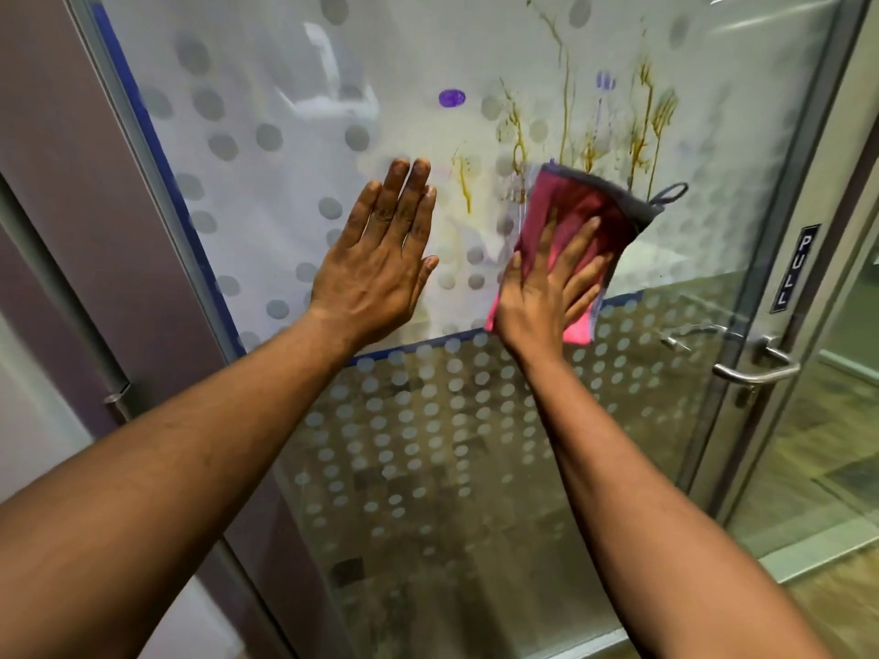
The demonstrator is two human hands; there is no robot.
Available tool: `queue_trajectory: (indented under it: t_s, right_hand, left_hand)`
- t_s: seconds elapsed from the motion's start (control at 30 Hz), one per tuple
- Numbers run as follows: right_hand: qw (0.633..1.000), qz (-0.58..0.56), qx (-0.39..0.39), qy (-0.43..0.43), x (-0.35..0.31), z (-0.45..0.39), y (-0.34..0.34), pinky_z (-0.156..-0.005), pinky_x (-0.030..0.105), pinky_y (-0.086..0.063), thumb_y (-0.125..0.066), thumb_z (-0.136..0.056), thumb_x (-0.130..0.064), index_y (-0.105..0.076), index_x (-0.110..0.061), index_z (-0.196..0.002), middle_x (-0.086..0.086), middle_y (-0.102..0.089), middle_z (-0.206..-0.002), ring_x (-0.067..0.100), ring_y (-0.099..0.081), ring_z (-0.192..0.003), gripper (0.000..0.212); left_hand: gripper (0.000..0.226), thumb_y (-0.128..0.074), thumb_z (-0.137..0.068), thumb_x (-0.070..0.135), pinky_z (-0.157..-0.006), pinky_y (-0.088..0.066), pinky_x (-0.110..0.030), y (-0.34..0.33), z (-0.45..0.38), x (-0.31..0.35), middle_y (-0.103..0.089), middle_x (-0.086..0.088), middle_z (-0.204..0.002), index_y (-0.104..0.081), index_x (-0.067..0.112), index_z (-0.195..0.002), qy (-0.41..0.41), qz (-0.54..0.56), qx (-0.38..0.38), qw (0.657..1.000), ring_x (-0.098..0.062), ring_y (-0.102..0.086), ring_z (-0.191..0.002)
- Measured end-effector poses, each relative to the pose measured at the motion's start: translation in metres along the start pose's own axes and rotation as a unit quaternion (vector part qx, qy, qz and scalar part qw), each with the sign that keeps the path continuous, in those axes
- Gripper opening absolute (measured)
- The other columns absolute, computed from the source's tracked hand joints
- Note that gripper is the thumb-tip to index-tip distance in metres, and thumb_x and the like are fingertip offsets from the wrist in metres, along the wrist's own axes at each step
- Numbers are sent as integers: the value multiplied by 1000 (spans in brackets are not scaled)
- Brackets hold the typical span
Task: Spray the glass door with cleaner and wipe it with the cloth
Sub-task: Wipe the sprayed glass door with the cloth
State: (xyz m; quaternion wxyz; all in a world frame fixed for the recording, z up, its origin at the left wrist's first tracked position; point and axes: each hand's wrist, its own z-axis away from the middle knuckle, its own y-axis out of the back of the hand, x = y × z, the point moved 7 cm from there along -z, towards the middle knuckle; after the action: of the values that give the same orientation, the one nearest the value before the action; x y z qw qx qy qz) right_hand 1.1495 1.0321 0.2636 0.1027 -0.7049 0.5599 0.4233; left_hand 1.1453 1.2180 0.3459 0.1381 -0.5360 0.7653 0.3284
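The glass door [475, 444] fills the view, patterned with frosted dots. A white sheet edged in blue tape covers its upper part, marked with brown streaks [566, 126] and a purple blot [451, 98]. My right hand [547, 287] presses a pink cloth [585, 211] with a grey hem and hanging loop flat against the sheet, just below the brown streaks. My left hand [380, 259] lies flat on the sheet to the left of the cloth, fingers straight and close together, holding nothing. No spray bottle is in view.
A metal lever handle [756, 368] sits on the door's right side under a "PULL" label [794, 268]. A metal frame and purple-grey wall [71, 183] stand at the left. Another glass panel and a tiled floor lie to the right.
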Motion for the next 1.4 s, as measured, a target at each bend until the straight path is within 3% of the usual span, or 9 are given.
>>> queue_trajectory:
  t_s: [0.1, 0.23, 0.47, 0.6, 0.83, 0.93, 1.1, 1.27, 1.4]
  right_hand:
    - [998, 4, 46, -31, -19, -33, 12, -119, 62, 2, -13, -96, -65, -7, -44, -155, 3, 6, -169, 42, 7, -152, 64]
    - [997, -1, 70, 44, -64, -45, 17, -117, 66, 3, -11, -96, -69, -6, -43, -155, 6, 4, -168, 44, 6, -152, 65]
    - [979, 36, -39, 197, -66, 12, -6, -116, 67, 12, -15, -97, -66, 1, -45, -156, 3, 14, -167, 43, 17, -150, 65]
    - [989, 33, -74, 123, -4, 1, 0, -114, 72, 6, -27, -97, -59, 10, -50, -153, 0, 18, -167, 43, 20, -150, 68]
    - [990, 31, 95, -102, -1, -123, 69, -123, 49, -1, -19, -94, -60, -17, -42, -157, -4, -2, -169, 30, 0, -155, 65]
    - [999, 5, 46, -21, -22, -149, 68, -116, 55, 20, -7, -94, -66, 2, -26, -159, 6, 13, -167, 31, 17, -152, 77]
    - [994, 8, 99, 51, -83, -136, 72, -119, 59, 4, -26, -97, -58, -13, -44, -156, -1, 1, -169, 38, 4, -154, 62]
    - [968, 27, 48, 245, -127, -79, 42, -115, 66, 8, -36, -97, -51, -16, -42, -156, 3, -2, -169, 45, 8, -151, 63]
    - [949, 58, -38, 306, -92, -17, 13, -118, 64, 11, -35, -97, -46, -7, -45, -157, -3, 6, -168, 39, 19, -151, 66]
  left_hand:
    - [67, -14, -109, 42, -126, 5, -44, -1, 0, -2, -6, -24, -167, 8, 1, -157, 18, 12, 4, 1000, -38, -6, -156]
    - [65, -10, -109, 41, -127, -1, -46, 0, -2, -1, -7, -25, -168, 7, 0, -157, 31, 17, 4, 999, -38, -7, -156]
    - [65, -9, -109, 40, -127, 1, -46, -1, -4, -1, -5, -23, -168, 5, -1, -159, 48, -4, 4, 999, -36, -6, -157]
    - [66, -6, -109, 41, -127, -5, -49, -1, -3, 1, -6, -24, -168, 6, -1, -159, 43, -12, -3, 999, -39, -7, -156]
    - [65, -8, -110, 40, -127, -5, -49, -2, -1, 1, -6, -24, -168, 5, -2, -159, 39, -18, 4, 999, -40, -7, -156]
    - [65, -6, -110, 40, -127, -1, -47, -4, -2, 0, -3, -24, -168, 7, -1, -159, 39, -20, 7, 999, -39, -4, -156]
    - [66, -8, -110, 40, -128, 2, -47, -6, -3, 0, 6, -22, -168, 6, -1, -159, 41, -13, 13, 999, -37, 1, -157]
    - [65, -10, -110, 38, -128, 4, -46, -4, -3, 0, 10, -22, -166, 3, -2, -159, 44, -28, 15, 999, -35, 7, -156]
    - [68, -12, -109, 42, -128, 3, -46, 2, -6, -1, 2, -21, -166, -3, -3, -159, 68, -12, 19, 997, -34, 1, -156]
